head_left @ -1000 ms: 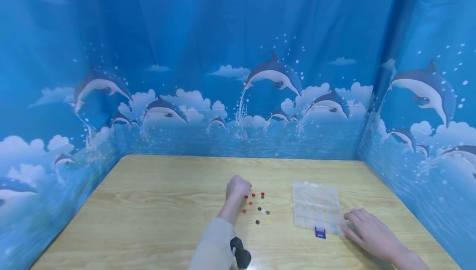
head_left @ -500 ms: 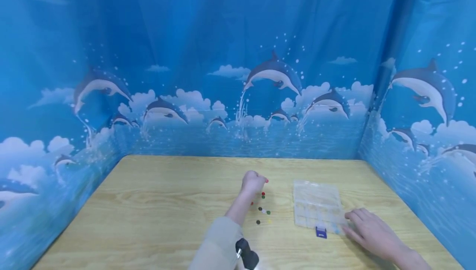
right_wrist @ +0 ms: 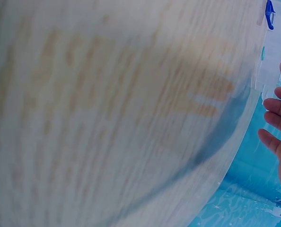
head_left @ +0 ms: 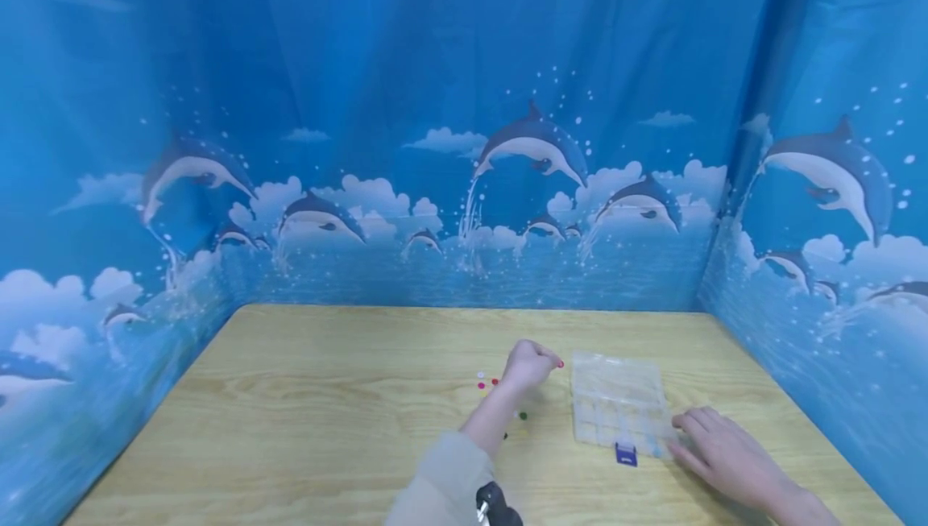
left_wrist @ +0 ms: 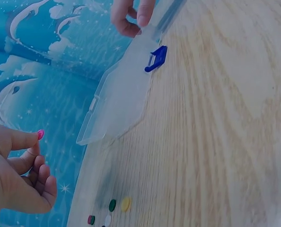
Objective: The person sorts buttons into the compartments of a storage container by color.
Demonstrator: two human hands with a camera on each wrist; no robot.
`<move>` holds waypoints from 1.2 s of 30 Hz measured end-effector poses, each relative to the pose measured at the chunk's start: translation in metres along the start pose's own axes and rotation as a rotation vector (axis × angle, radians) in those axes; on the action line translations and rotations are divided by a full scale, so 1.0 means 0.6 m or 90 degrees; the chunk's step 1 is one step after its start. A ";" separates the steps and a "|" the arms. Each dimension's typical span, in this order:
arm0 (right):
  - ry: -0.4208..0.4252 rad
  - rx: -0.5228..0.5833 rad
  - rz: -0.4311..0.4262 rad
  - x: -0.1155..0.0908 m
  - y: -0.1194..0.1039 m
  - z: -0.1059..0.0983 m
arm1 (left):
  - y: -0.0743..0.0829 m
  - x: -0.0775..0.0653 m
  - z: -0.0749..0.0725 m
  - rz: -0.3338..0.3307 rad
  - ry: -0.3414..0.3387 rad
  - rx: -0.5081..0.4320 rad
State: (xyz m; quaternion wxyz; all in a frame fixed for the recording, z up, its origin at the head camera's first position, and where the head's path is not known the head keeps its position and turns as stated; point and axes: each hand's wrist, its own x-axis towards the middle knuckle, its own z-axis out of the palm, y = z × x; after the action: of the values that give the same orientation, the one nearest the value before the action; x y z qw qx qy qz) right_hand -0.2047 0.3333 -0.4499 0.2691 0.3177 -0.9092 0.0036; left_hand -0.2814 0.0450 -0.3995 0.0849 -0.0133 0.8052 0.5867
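My left hand (head_left: 529, 365) is over the middle of the table, left of a clear plastic compartment box (head_left: 616, 397). It pinches a small pinkish-red button (left_wrist: 40, 134) at its fingertips. The box lies with its lid folded back, and a blue latch (head_left: 626, 453) sits at its front edge. My right hand (head_left: 725, 457) stays at the box's right front corner, fingers loosely bent and close to the edge. Whether they press on it is hard to see. Under my left forearm, several loose buttons are partly hidden; a green button (left_wrist: 112, 205) and a yellow button (left_wrist: 126, 204) show.
On the wooden table (head_left: 304, 413), a white button (head_left: 481, 374) and a red button (head_left: 495, 382) lie left of my left wrist. A blue dolphin-print curtain (head_left: 406, 147) stands behind the table and along both sides.
My left hand has picked up a red button from the scattered group and carried it rightward, toward the box. The right hand and the box have stayed put.
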 end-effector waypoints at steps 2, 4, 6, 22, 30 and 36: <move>-0.003 0.001 0.001 0.001 0.000 0.000 | 0.000 -0.002 0.009 0.001 -0.008 -0.001; -0.008 0.002 0.004 0.001 0.000 -0.001 | 0.001 -0.005 0.018 0.012 -0.013 0.009; -0.013 0.002 0.008 0.001 0.000 -0.002 | 0.003 -0.008 0.027 0.019 -0.020 0.009; -0.017 0.000 0.013 0.003 -0.002 -0.002 | 0.015 -0.026 0.093 0.081 -0.038 0.011; -0.001 -0.005 -0.003 0.001 0.000 0.000 | 0.016 -0.027 0.123 0.102 -0.026 0.028; -0.021 0.002 0.009 0.004 0.001 -0.004 | 0.020 -0.027 0.147 0.078 -0.003 0.019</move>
State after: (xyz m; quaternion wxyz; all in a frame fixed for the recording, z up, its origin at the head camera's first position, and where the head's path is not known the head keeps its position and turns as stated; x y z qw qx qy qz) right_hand -0.2054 0.3326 -0.4467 0.2539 0.3119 -0.9156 0.0017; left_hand -0.2561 0.1313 -0.4118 0.0513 0.0386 0.8131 0.5786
